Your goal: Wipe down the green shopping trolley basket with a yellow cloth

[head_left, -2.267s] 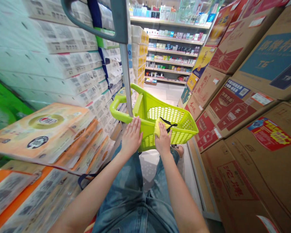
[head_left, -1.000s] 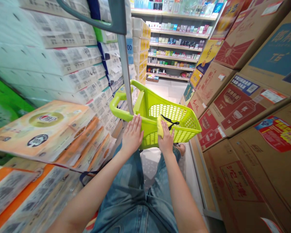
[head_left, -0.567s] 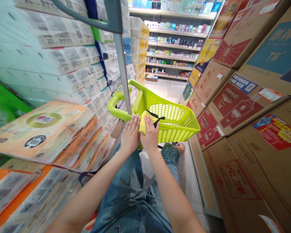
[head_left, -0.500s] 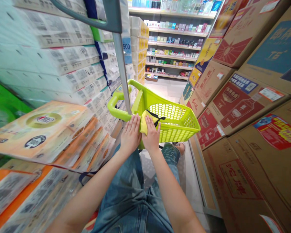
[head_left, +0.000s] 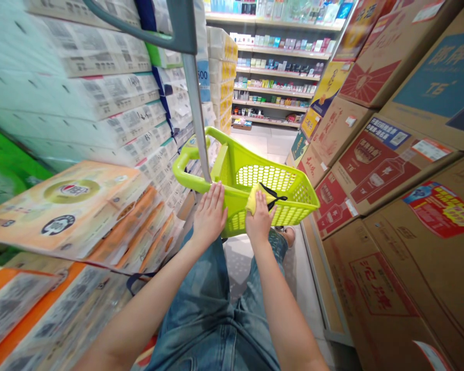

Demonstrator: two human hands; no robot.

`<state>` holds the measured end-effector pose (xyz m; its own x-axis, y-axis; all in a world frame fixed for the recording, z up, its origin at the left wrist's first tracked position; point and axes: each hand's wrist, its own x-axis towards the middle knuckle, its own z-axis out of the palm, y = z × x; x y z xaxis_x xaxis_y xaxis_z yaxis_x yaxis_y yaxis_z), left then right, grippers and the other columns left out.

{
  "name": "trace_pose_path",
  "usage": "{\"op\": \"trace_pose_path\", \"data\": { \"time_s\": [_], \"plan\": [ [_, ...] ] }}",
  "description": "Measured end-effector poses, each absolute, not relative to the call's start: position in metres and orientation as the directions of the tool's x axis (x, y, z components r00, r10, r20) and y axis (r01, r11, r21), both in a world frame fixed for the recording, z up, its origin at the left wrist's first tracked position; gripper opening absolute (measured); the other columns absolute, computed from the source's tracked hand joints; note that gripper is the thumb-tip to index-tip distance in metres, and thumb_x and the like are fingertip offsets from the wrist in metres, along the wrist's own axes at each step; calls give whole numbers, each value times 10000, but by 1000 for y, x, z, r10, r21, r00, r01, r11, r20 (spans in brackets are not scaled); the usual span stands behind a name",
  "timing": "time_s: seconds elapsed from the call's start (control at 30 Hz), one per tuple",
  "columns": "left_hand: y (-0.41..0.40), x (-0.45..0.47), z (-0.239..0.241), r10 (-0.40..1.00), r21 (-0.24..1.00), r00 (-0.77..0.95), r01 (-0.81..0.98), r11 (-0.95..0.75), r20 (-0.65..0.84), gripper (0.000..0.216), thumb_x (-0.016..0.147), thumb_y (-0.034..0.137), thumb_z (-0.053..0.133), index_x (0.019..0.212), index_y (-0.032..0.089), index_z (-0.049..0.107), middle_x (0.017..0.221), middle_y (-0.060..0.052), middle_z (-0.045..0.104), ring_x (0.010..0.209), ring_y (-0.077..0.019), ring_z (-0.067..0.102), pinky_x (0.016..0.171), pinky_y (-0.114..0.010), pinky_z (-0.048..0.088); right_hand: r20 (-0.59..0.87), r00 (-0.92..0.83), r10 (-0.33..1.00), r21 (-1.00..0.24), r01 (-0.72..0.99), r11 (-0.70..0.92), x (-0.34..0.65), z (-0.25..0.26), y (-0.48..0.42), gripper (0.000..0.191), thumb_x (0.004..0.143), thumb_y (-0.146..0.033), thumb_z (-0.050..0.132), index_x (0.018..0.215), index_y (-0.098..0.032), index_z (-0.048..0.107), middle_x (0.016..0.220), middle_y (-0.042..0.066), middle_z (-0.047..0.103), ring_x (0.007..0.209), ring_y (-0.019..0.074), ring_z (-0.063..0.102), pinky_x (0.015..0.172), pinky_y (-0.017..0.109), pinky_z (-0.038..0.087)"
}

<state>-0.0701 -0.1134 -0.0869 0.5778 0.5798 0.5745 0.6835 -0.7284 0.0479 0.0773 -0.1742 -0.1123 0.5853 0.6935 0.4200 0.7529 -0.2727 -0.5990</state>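
A lime-green plastic shopping basket [head_left: 294, 193] on a grey metal pole [head_left: 196, 103] stands in front of my knees. My left hand [head_left: 211, 215] lies flat with fingers stretched on the basket's near rim, beside the pole. My right hand [head_left: 260, 219] presses a folded yellow cloth [head_left: 252, 200] with a black loop against the same rim, a little right of the left hand. The basket's mesh bottom shows nothing else inside.
Stacked tissue packs [head_left: 73, 206] wall the left side of the narrow aisle. Brown cardboard cartons [head_left: 390, 170] are stacked on the right. Shelves of small goods [head_left: 278, 67] stand at the far end. Pale floor tiles [head_left: 266, 147] run ahead beyond the basket.
My right hand slid the yellow cloth left along the rim until it met the left hand, then back to the right. My left hand stayed in place.
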Motion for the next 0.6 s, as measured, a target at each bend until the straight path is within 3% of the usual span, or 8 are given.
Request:
{"op": "trace_pose_path", "data": {
  "time_s": [0.13, 0.23, 0.43, 0.6],
  "plan": [
    [-113, -72, -86, 567, 45, 592, 668, -743, 573, 701, 933, 201, 388, 1577, 87, 136, 1631, -123, 224, 1523, -238, 167, 1225, -426, 219, 450, 391, 803, -576, 814, -73, 35, -87, -157, 702, 801, -143, 440, 1499, -159, 370, 1572, 84, 388, 1486, 184, 295, 1246, 483, -4],
    [-113, -73, -84, 567, 36, 600, 668, -743, 564, 704, 927, 201, 395, 1576, 89, 146, 1634, -118, 216, 1525, -236, 160, 1226, -423, 217, 457, 335, 824, -566, 824, -21, 33, -84, -159, 708, 793, -139, 443, 1496, -185, 376, 1568, 63, 399, 1479, 168, 309, 1242, 469, -46],
    [-114, -71, -84, 581, 33, 593, 683, -730, 558, 693, 952, 243, 395, 1574, 74, 140, 1632, -121, 222, 1523, -231, 167, 1226, -421, 211, 452, 468, 759, -552, 816, -175, 92, -120, -191, 745, 780, -98, 415, 1509, -239, 354, 1555, 53, 426, 1469, 171, 331, 1237, 504, -37],
    [-114, -70, -85, 583, 35, 588, 687, -726, 561, 698, 952, 245, 402, 1574, 71, 137, 1631, -122, 222, 1523, -232, 171, 1225, -416, 208, 405, 627, 666, -606, 729, -318, 108, -124, -193, 683, 806, -126, 414, 1484, -210, 401, 1546, 68, 436, 1459, 190, 350, 1242, 509, -8]
  ]
}}
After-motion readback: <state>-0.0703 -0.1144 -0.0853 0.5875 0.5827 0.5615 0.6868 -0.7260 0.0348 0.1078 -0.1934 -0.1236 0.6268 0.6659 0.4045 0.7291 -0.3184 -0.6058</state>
